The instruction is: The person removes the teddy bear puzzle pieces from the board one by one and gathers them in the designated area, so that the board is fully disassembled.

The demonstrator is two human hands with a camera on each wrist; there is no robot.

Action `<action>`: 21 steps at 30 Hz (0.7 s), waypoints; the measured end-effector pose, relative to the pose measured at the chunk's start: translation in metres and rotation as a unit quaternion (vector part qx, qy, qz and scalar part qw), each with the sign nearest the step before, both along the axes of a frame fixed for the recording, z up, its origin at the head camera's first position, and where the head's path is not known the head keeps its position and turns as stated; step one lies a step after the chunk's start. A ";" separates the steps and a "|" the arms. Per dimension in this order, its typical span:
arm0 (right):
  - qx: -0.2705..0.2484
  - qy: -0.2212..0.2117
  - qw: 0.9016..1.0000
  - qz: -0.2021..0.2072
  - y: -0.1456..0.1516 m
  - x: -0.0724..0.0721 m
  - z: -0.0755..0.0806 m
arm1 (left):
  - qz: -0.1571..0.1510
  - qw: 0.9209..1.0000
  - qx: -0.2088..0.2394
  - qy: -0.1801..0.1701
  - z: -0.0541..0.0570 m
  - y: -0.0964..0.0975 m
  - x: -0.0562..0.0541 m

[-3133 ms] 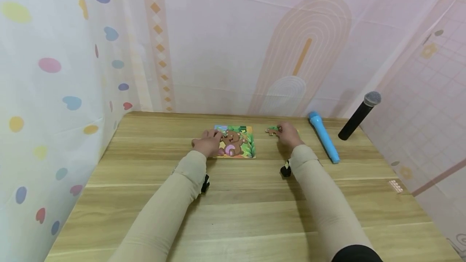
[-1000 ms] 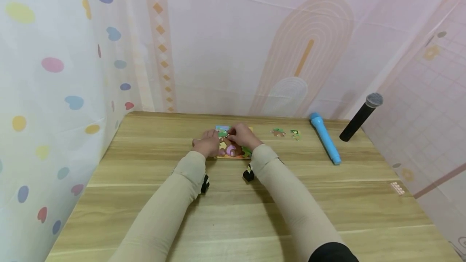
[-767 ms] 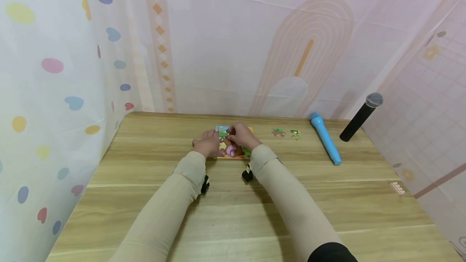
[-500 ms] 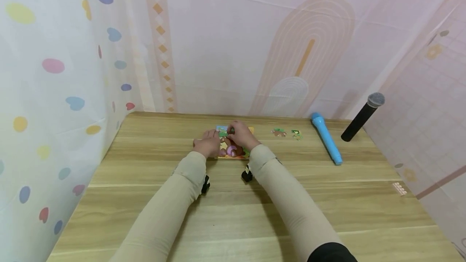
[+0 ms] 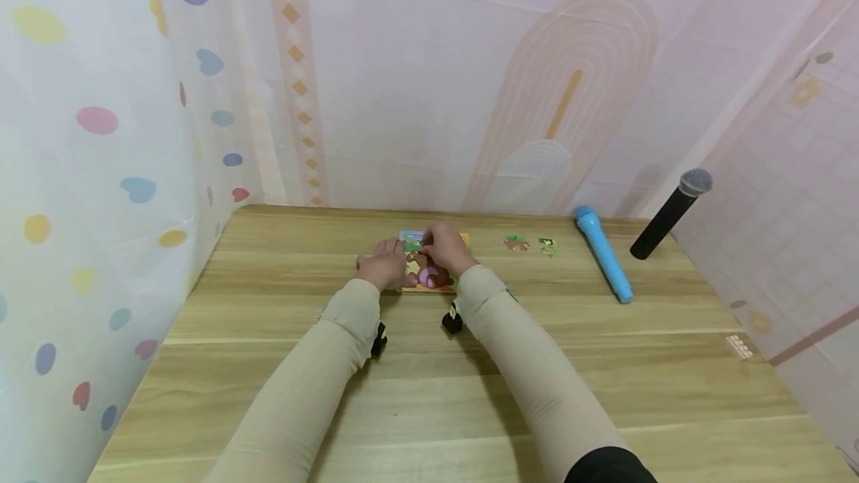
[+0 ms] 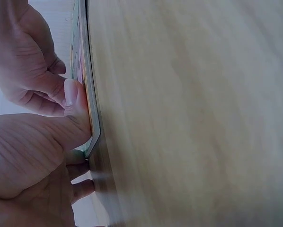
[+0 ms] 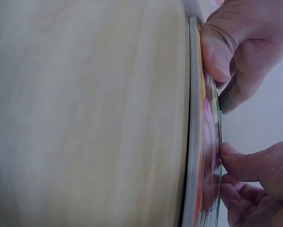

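A bear jigsaw puzzle [image 5: 429,278] lies flat on the wooden table, partly covered by both hands. My left hand [image 5: 382,265] rests over its left edge; in the left wrist view the thumb [image 6: 74,111] presses the puzzle near a corner, with fingers beyond the edge. My right hand [image 5: 446,246] is over the upper middle of the puzzle. Its thumb and fingertips pinch at a puzzle piece on the surface, mostly hidden behind them. Seen edge-on in the right wrist view, the puzzle's board [image 7: 194,127] has both hands' fingertips on its face.
Two loose puzzle pieces, one brown and green [image 5: 516,243] and one mostly green [image 5: 548,247], lie right of the puzzle. Farther right are a blue microphone [image 5: 605,258], lying down, and a black microphone [image 5: 664,222]. A patterned cloth [image 5: 403,80] hangs behind the table.
The right hand has moved left from the loose pieces to the puzzle; two loose pieces now show where it was. In the last second its fingers shifted only slightly. The left hand stays put.
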State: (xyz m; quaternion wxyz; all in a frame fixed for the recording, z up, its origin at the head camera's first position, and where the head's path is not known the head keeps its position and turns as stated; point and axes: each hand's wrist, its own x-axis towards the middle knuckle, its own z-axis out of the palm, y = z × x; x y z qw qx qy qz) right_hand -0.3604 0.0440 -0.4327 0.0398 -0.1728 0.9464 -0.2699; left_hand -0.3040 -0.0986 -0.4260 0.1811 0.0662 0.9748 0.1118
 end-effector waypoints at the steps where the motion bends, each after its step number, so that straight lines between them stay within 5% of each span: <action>1: 0.003 0.004 1.000 0.006 0.000 0.000 0.000 | -0.001 1.000 0.000 0.003 0.000 0.000 0.000; 13: 0.048 0.033 0.996 0.065 0.010 -0.009 -0.002 | -0.001 1.000 0.000 0.010 -0.001 -0.001 0.000; 21: 0.019 0.026 0.998 0.047 0.036 -0.012 0.001 | -0.001 1.000 0.004 0.004 -0.003 -0.002 0.000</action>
